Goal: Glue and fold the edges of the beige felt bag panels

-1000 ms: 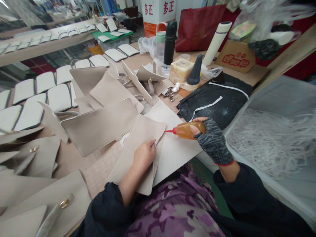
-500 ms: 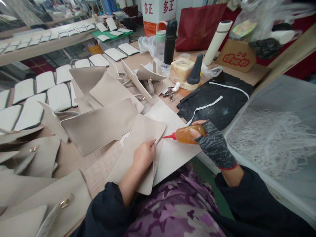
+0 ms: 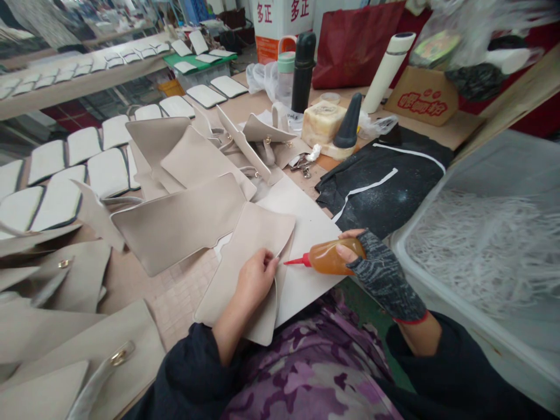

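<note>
My left hand (image 3: 258,277) pinches the right edge of a beige leather panel (image 3: 251,233), which overlaps a pale flat board (image 3: 306,233). In my right hand (image 3: 376,262), covered by a grey fingerless glove, is a squeeze bottle (image 3: 332,257) of amber liquid. It lies nearly level, its red nozzle (image 3: 298,261) pointing left, just beside the panel's edge and my left fingertips. From the panel, a larger beige piece (image 3: 184,224) extends to the left. Whether the nozzle touches anything cannot be made out.
Beige pieces with gold clasps (image 3: 119,357) cover the left side. Rows of white padded pieces (image 3: 107,173) lie behind them. A black bottle (image 3: 303,73), a yellowish block (image 3: 322,122) and black cloth (image 3: 380,175) are farther back. A bin of white strips (image 3: 485,251) stands right.
The bottle and my right hand have moved down and slightly left, with the nozzle lower along the panel's edge. My left fingers have shifted slightly at the edge.
</note>
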`<state>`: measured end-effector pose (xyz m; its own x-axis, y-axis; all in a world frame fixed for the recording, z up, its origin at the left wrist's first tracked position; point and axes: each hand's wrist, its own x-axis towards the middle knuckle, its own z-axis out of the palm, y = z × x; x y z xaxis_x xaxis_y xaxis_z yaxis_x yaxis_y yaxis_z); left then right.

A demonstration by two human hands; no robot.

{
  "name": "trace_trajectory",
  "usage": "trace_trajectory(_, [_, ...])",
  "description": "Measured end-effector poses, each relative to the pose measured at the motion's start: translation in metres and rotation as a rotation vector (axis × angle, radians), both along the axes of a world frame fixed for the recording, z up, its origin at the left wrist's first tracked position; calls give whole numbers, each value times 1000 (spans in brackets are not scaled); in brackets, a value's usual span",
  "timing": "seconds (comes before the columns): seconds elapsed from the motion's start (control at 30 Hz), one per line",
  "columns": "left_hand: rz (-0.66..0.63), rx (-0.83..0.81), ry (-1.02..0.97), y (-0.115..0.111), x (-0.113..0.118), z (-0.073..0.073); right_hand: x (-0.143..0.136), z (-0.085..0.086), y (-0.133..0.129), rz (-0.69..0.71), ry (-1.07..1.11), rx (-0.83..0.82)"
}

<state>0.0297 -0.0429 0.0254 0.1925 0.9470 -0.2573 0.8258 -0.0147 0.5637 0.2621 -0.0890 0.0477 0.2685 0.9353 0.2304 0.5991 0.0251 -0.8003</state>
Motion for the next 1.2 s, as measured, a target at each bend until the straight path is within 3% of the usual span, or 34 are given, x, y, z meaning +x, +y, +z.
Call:
trace_trajectory(0.3, [-27,-8,-47,-2,-3,-1,-2,-1,-17,12,80,-119])
trace_trajectory(0.77, [-24,-2,-121,0,-6,-8,-14,-6,-37,105,79,-100])
trace_trajectory(1.2, [-33,16,-156,0,-9,-14,-22,5,-50,137,188,-255])
